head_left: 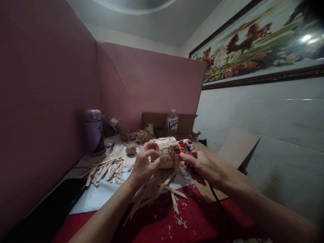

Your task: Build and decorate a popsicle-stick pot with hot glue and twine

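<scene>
A small structure of flat wooden sticks (164, 161) stands at the middle of the table, its top covered with overlapping stick pieces. My left hand (148, 161) is at its left side, thumb and fingers curved toward each other; whether they pinch anything is too small to tell. In my right hand (198, 165) is a glue gun (183, 146) with a colourful patterned body, a red light glowing by the thumb and a black cord hanging below. The gun's front reaches over the right part of the structure. Its nozzle tip cannot be made out.
Loose wooden sticks (115, 167) lie left and below the structure. Twine balls (142, 135), a clear bottle (172, 123) and a cardboard piece (187, 122) are behind. A purple flask (94, 133) stands left. Scraps litter the red cloth (162, 221); a black object (63, 195) lies front left.
</scene>
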Tool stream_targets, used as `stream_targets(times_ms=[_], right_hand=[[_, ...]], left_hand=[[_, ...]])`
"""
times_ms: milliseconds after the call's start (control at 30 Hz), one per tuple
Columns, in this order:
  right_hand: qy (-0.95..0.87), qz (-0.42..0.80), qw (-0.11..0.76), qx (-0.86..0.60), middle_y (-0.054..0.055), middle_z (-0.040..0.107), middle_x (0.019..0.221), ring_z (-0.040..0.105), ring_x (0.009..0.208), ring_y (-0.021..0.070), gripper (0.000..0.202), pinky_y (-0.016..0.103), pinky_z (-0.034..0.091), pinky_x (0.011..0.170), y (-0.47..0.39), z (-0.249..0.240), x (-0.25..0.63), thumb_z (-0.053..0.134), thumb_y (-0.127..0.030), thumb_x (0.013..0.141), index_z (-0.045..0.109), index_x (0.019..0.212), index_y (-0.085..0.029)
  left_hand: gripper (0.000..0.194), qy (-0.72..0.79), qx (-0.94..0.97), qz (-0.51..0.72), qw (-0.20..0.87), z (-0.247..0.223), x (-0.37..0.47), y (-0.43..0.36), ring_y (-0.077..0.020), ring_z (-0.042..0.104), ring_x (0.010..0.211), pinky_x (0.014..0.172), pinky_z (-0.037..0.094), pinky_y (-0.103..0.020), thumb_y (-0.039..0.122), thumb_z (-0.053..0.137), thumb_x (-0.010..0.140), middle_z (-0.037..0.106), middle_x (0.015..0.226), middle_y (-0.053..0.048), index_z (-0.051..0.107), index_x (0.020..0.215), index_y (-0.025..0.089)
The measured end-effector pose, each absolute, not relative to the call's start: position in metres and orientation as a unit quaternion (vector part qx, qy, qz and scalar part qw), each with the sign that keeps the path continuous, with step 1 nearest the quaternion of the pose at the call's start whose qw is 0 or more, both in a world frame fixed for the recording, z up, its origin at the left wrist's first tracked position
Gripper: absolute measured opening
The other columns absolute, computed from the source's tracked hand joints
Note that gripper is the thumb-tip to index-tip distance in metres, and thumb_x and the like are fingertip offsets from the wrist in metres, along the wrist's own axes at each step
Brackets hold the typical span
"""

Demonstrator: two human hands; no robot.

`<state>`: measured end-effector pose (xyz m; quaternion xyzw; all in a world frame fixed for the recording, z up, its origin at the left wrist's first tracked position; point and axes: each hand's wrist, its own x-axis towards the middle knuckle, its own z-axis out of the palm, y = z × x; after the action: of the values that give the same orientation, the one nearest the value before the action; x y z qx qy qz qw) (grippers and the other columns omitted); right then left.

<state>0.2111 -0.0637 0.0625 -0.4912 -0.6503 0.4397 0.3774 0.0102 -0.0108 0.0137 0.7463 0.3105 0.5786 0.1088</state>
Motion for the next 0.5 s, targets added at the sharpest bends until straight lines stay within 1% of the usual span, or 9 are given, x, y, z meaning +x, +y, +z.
stream_targets(times_ms=[233, 400, 500], right_hand=[[-0.660, 0.433, 0.372, -0.488, -0.003, 0.043, 0.041, 0.031, 0.028, 0.0055, 0.043, 0.021, 0.021, 0.026, -0.0603, 0.0619, 0.2134, 0.050, -0.051, 0.085, 0.049, 0.055, -0.020], [-0.656, 0.435, 0.373, -0.490, -0.003, 0.044, 0.042, 0.032, 0.029, 0.0061, 0.041, 0.021, 0.021, 0.026, -0.0610, 0.0646, 0.2109, 0.052, -0.050, 0.084, 0.048, 0.055, -0.021], [-0.656, 0.444, 0.367, -0.487, -0.003, 0.042, 0.040, 0.032, 0.029, 0.0065, 0.042, 0.021, 0.021, 0.026, -0.0620, 0.0648, 0.2102, 0.051, -0.050, 0.084, 0.045, 0.054, -0.021]], left_hand=[[0.012, 0.314, 0.748, 0.575, 0.107, 0.0144, 0.0103, -0.0121, -0.0212, 0.056, 0.110, 0.098, 0.043, -0.039, 0.015, 0.063, 0.074, 0.060, 0.105, -0.009, 0.062, 0.062, 0.017], [0.012, 0.311, 0.745, 0.580, 0.107, 0.0133, 0.0103, -0.0118, -0.0210, 0.056, 0.109, 0.096, 0.044, -0.039, 0.016, 0.063, 0.074, 0.060, 0.106, -0.009, 0.061, 0.062, 0.017], [0.011, 0.310, 0.746, 0.580, 0.105, 0.0126, 0.0103, -0.0111, -0.0207, 0.057, 0.107, 0.096, 0.044, -0.039, 0.014, 0.062, 0.073, 0.059, 0.106, -0.009, 0.061, 0.063, 0.017]])
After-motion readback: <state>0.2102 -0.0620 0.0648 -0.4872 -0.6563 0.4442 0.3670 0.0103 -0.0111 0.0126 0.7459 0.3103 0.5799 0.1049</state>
